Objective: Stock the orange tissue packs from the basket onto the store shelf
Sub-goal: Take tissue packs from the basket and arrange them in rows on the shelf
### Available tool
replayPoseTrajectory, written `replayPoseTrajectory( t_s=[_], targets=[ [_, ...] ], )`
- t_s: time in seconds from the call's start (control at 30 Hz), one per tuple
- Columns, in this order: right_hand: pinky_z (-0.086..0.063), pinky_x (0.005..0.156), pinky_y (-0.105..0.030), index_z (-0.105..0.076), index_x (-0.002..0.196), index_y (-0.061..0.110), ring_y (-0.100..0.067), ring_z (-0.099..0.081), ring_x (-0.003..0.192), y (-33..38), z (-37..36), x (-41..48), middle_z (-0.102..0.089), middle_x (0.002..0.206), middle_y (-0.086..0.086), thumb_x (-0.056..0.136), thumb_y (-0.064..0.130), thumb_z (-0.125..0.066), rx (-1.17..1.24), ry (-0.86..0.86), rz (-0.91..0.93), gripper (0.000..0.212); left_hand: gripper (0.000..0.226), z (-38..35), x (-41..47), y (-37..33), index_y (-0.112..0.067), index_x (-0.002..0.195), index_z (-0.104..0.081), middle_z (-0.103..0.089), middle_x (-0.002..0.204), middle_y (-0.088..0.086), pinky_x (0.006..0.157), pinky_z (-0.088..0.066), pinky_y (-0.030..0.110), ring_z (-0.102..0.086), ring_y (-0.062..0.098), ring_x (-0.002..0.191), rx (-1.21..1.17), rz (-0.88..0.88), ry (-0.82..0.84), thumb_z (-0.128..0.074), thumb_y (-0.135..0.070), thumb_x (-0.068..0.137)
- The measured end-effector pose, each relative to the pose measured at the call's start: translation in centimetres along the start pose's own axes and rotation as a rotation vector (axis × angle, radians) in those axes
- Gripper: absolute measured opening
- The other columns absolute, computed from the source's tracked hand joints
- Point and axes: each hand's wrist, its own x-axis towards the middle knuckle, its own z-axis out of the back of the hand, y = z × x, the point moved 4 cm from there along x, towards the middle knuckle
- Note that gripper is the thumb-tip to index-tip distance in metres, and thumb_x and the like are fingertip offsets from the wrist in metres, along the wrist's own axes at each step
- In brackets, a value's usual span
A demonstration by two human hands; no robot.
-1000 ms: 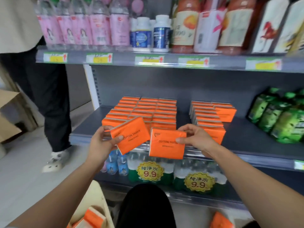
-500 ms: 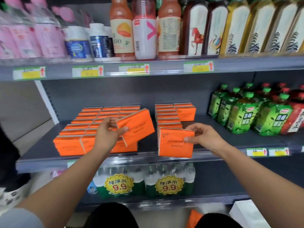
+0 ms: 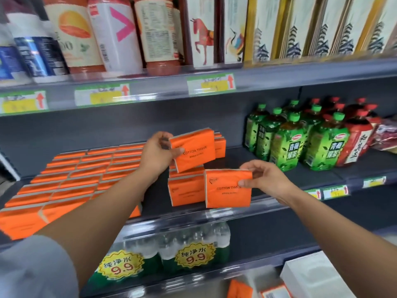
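Observation:
My left hand [image 3: 158,155] grips an orange tissue pack [image 3: 194,150], tilted, above the right-hand row of packs [image 3: 187,190] on the grey middle shelf [image 3: 300,177]. My right hand [image 3: 265,179] pinches a second orange pack [image 3: 227,188] by its right edge; it stands upright at the shelf's front, just right of that row's front pack. A larger block of orange packs [image 3: 71,181] fills the shelf's left part. The basket is mostly out of view; an orange pack [image 3: 238,290] shows at the bottom edge.
Green tea bottles [image 3: 285,140] and red-capped bottles [image 3: 354,138] stand on the same shelf at the right. Juice bottles and cartons [image 3: 163,33] line the shelf above. Shrink-wrapped water packs [image 3: 189,248] with 9.9 labels sit below. A white box [image 3: 311,276] lies at the lower right.
The view swung right and closer. My left hand carried its pack right, over the right-hand row. My right hand moved its pack right to the shelf's front.

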Motion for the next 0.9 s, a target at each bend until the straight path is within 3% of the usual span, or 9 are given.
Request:
replayPoseTrajectory(
  t_s=[0.23,0.43,0.57,0.7,0.9],
  targets=[
    [-0.053,0.069,-0.019,-0.066,0.088,0.017,-0.015,-0.064,0.08,-1.9,3.0,3.1,-0.066,0.088,-0.004,0.069,-0.004,-0.08,-0.012,-0.032,-0.02,0.031,0.037,-6.8,5.6,0.1,-0.029,0.076,-0.052,-0.067,0.089,0.007,0.083,-0.053,0.042,-0.066,0.027,0.087,0.337,-0.11,0.099,-0.085,-0.018,0.063],
    [-0.053,0.063,-0.014,-0.064,0.092,0.007,-0.013,-0.063,0.075,-3.3,4.3,5.5,-0.063,0.087,-0.006,0.07,-0.01,-0.077,0.007,-0.036,-0.023,0.03,0.038,-11.7,8.4,0.9,-0.012,0.114,-0.06,-0.058,0.111,0.013,0.085,-0.044,0.029,-0.059,0.029,0.1,0.613,-0.229,0.189,-0.074,-0.014,0.078],
    [-0.056,0.072,-0.02,-0.064,0.089,0.009,-0.019,-0.064,0.082,-4.5,4.4,6.9,-0.064,0.092,-0.013,0.069,-0.01,-0.078,0.01,-0.022,-0.024,0.03,0.032,-13.4,9.9,1.1,-0.01,0.11,-0.063,-0.06,0.104,0.007,0.08,-0.039,0.025,-0.058,0.025,0.1,0.632,-0.254,0.185,-0.073,-0.013,0.08],
    [-0.056,0.071,-0.019,-0.064,0.091,0.007,-0.021,-0.065,0.083,-5.3,4.2,8.0,-0.065,0.096,-0.018,0.069,-0.01,-0.078,0.006,-0.017,-0.025,0.031,0.034,-14.9,11.1,1.9,-0.01,0.109,-0.062,-0.061,0.113,0.011,0.081,-0.04,0.025,-0.058,0.026,0.103,0.655,-0.241,0.225,-0.074,-0.012,0.078],
    [-0.054,0.068,-0.017,-0.063,0.087,0.009,-0.018,-0.063,0.08,-5.6,3.7,9.5,-0.064,0.087,-0.011,0.068,-0.009,-0.079,-0.012,-0.006,-0.021,0.031,0.042,-15.6,12.1,4.7,-0.014,0.118,-0.059,-0.061,0.117,0.008,0.085,-0.043,0.028,-0.058,0.024,0.104,0.756,-0.234,0.283,-0.074,-0.019,0.08]
  ],
)
